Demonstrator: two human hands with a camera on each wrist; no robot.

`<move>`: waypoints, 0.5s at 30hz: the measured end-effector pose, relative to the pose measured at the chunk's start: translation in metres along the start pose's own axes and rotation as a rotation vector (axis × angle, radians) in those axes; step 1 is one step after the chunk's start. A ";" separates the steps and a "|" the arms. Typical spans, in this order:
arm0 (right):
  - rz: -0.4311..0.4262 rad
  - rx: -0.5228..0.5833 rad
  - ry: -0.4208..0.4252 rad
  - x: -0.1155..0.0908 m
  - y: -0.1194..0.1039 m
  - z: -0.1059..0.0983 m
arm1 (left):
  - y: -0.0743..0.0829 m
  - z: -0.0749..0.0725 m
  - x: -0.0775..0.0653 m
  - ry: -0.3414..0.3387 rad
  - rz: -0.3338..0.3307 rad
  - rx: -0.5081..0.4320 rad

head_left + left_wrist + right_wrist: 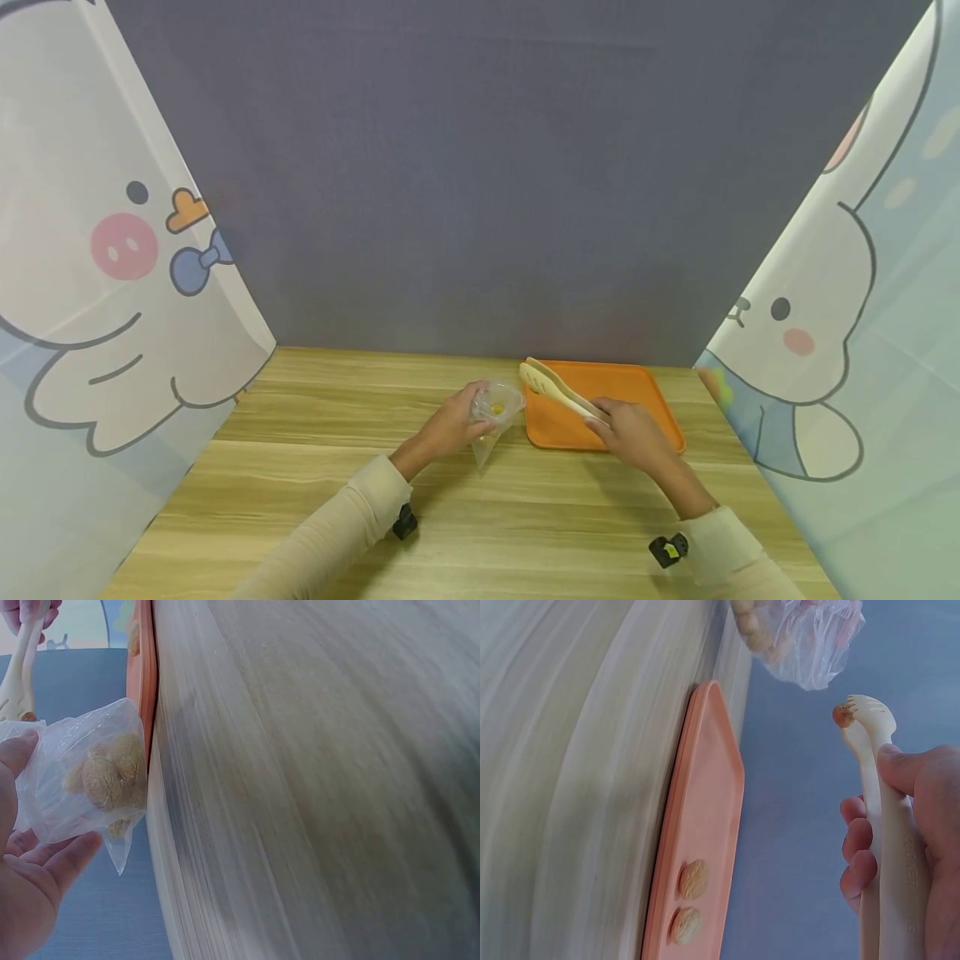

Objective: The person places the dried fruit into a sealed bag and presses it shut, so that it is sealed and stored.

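Note:
My left hand (452, 422) holds a clear plastic bag (492, 410) near its mouth, thumb on one side and fingers on the other. Several round, golden-brown baked balls (111, 771) are heaped inside the bag, which hangs with a corner pointing down. With my right hand (632, 431) I grip a pair of cream-coloured tongs (557, 388), slotted heads aimed at the bag's mouth. Between the tong heads, in the right wrist view, sits one small brown ball (844, 715), just apart from the bag.
An orange tray (618, 382) lies on the wooden table (322, 492) under the tongs and right hand. Two more balls (694, 880) rest on it, hidden in the head view. A grey panel (465, 183) stands behind, with cartoon-printed sheets on both sides.

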State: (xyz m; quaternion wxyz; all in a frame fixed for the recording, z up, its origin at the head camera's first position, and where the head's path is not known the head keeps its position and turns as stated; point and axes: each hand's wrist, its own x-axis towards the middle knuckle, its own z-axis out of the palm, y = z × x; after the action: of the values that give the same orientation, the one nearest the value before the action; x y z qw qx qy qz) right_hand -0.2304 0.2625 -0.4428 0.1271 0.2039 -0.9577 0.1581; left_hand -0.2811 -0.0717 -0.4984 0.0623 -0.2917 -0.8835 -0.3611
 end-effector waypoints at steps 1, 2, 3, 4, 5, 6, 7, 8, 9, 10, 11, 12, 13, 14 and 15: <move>-0.002 0.002 -0.001 0.001 -0.002 0.001 | 0.000 0.000 0.000 0.000 0.001 -0.001; -0.004 0.007 -0.002 0.002 -0.004 0.001 | 0.000 0.000 0.000 -0.001 -0.001 -0.001; -0.007 0.011 -0.001 0.003 -0.006 0.001 | 0.000 0.000 0.000 -0.001 -0.003 -0.004; -0.008 0.017 -0.006 0.004 -0.008 0.001 | 0.000 0.000 0.000 -0.002 -0.006 -0.006; -0.011 0.026 -0.010 0.005 -0.010 0.001 | 0.000 0.000 0.000 -0.002 -0.009 -0.007; -0.013 0.029 -0.013 0.005 -0.012 0.001 | 0.000 0.000 0.001 -0.002 -0.012 -0.009; -0.014 0.032 -0.017 0.006 -0.014 0.001 | 0.001 0.000 0.001 -0.001 -0.015 -0.010; -0.014 0.036 -0.019 0.007 -0.016 0.001 | 0.001 -0.001 0.001 0.000 -0.015 -0.009; -0.012 0.039 -0.023 0.007 -0.018 0.001 | 0.002 -0.001 0.001 0.001 -0.016 -0.011; -0.009 0.046 -0.027 0.008 -0.019 0.001 | 0.002 -0.001 0.001 0.002 -0.018 -0.014; -0.006 0.051 -0.028 0.008 -0.020 0.001 | 0.002 -0.001 0.001 0.002 -0.018 -0.015; 0.000 0.054 -0.028 0.009 -0.021 0.002 | 0.003 -0.001 0.001 0.003 -0.018 -0.018; 0.002 0.056 -0.029 0.009 -0.022 0.002 | 0.003 -0.001 0.001 0.004 -0.019 -0.020; 0.003 0.059 -0.027 0.009 -0.023 0.003 | 0.003 -0.001 0.001 0.005 -0.019 -0.023; 0.003 0.061 -0.025 0.010 -0.024 0.004 | 0.003 -0.001 0.002 0.006 -0.023 -0.028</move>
State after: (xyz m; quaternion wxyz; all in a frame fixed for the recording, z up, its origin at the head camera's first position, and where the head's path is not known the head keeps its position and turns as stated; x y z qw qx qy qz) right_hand -0.2292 0.2369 -0.4369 0.1085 0.2082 -0.9543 0.1847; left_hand -0.2809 -0.0699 -0.4954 0.0567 -0.2814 -0.8815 -0.3750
